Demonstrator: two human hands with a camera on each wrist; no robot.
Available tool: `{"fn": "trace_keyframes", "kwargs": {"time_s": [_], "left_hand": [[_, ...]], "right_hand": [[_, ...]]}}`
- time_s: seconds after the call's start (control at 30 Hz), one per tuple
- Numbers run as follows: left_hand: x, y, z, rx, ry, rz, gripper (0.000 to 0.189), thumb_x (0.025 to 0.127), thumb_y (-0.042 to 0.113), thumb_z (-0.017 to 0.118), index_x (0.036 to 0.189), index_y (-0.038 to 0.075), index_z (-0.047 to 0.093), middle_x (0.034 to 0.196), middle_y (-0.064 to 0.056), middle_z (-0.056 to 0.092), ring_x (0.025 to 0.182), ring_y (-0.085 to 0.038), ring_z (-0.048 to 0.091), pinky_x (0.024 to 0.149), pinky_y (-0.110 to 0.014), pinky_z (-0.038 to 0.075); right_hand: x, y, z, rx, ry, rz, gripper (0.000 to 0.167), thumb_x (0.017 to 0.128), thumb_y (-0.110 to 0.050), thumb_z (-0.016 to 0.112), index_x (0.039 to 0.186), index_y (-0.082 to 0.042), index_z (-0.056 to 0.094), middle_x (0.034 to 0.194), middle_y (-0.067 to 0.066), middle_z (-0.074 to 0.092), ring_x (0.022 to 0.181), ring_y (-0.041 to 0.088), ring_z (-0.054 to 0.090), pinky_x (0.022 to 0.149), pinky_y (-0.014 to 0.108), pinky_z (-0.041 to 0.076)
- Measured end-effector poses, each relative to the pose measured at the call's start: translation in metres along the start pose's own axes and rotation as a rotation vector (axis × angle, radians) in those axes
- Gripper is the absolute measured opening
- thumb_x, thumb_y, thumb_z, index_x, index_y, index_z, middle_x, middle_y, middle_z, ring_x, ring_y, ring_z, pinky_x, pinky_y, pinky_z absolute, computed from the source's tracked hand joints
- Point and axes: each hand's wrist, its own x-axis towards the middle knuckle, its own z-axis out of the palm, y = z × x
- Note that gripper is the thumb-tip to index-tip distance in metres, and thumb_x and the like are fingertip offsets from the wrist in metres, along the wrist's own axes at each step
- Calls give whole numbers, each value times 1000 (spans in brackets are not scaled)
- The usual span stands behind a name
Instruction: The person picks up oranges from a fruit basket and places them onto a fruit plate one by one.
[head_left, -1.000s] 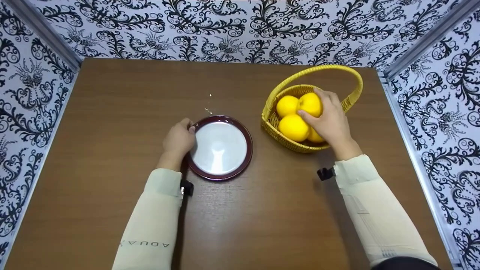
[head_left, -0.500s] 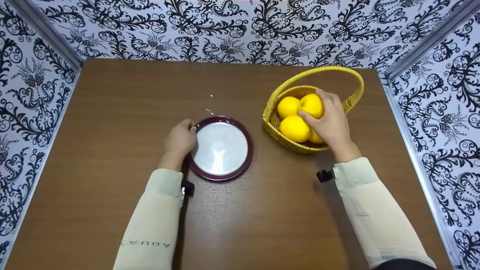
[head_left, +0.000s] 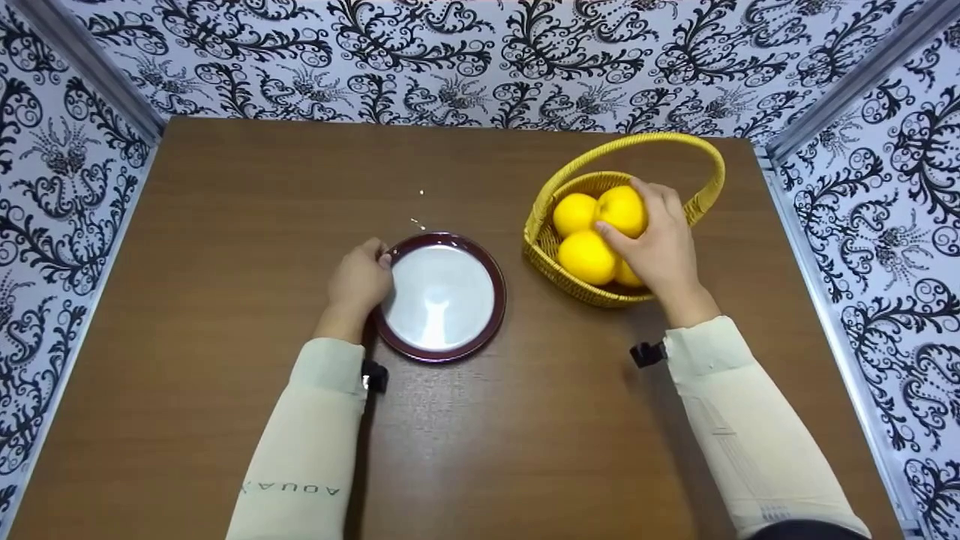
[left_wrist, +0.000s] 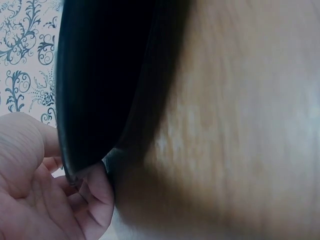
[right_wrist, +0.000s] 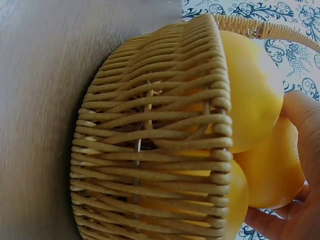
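In the head view, a plate [head_left: 442,296] with a white centre and dark red-brown rim is at the middle of the table. My left hand [head_left: 360,281] grips its left rim. The left wrist view shows curled fingers [left_wrist: 97,200] at the edge of its dark underside [left_wrist: 100,85]. To the right stands a yellow woven basket [head_left: 559,277] with a tall handle, holding several yellow oranges [head_left: 587,256]. My right hand [head_left: 664,244] holds the upper orange [head_left: 621,210], thumb on the near side. That orange [right_wrist: 275,170] rests against others above the basket's rim in the right wrist view.
The brown wooden table [head_left: 247,195] carries plate and basket. Small pale specks [head_left: 418,223] lie just beyond the plate. Patterned wallpaper panels [head_left: 420,60] enclose the back and both sides. The basket's handle [head_left: 660,139] arches over beyond the right hand.
Almost nothing differs. Both hands keep their places on the plate and the orange; the view shifts very slightly, and the right forearm has moved a little to the left.
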Motion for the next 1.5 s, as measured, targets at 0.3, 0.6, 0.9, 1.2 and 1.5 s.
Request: {"fn": "trace_keyframes", "kwargs": {"time_s": [0.3, 0.6, 0.9, 1.2, 1.5], "left_hand": [[0, -1, 0, 24, 10, -2, 22, 108, 25, 45, 116, 11, 60, 112, -18, 70, 103, -38, 64, 89, -55, 50], [0, -2, -1, 10, 2, -6, 23, 108, 26, 45, 117, 11, 60, 116, -19, 70, 109, -40, 65, 92, -57, 50], [0, -3, -1, 5, 9, -6, 23, 108, 26, 45, 118, 12, 60, 115, -18, 70, 106, -39, 65, 90, -56, 50], [-2, -2, -1, 11, -1, -6, 22, 109, 27, 46, 117, 12, 59, 115, -16, 70, 101, -36, 65, 86, -56, 50], [1, -1, 0, 13, 6, -1, 23, 108, 28, 46, 115, 12, 60, 116, -17, 69, 107, -39, 65, 90, -58, 49]], "right_hand": [[-5, -16, -3, 21, 19, -30, 81, 86, -45, 83, 153, -13, 50, 150, 16, 49, 136, 37, 51, 115, 56, 41], [-13, -36, -5, 50, 32, -70, 79, 83, -46, 85, 149, -14, 54, 148, 12, 50, 133, 34, 53, 112, 56, 45], [-24, -52, 0, 33, 51, -154, 77, 83, -41, 87, 147, -15, 56, 147, 14, 52, 135, 34, 51, 110, 56, 46], [-37, -63, 10, 37, 29, -199, 79, 80, -38, 90, 147, -13, 56, 147, 16, 53, 135, 37, 53, 108, 58, 47], [-47, -73, 22, 58, 11, -289, 74, 82, -37, 89, 144, -10, 59, 144, 15, 54, 135, 32, 51, 112, 51, 44]]}}
